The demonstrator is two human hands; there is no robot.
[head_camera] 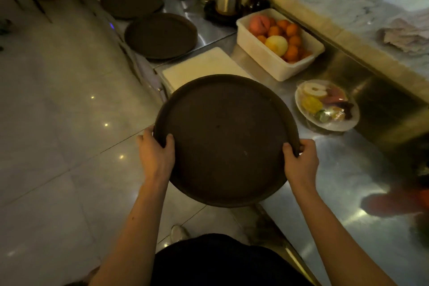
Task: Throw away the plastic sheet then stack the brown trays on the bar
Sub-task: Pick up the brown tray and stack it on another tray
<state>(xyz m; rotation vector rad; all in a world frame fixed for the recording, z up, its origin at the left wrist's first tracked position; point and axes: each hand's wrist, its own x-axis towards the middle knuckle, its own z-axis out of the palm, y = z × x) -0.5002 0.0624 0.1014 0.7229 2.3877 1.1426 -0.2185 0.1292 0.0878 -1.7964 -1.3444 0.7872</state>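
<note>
Brown round tray (227,139): held level above table (336,169) edge, left hand (156,148) and right hand (300,160) clamped on opposite rims. Two more trays (160,36) ahead. Advice: keep level, centre over next tray.

The round tray (228,139) is dark brown, like the two trays (160,35) beyond it. The tub (278,66) is white, filled with orange, pink and yellow fruit (281,37). The table (343,169) is shiny silver steel; the floor (58,100) is pale grey tile.
</note>
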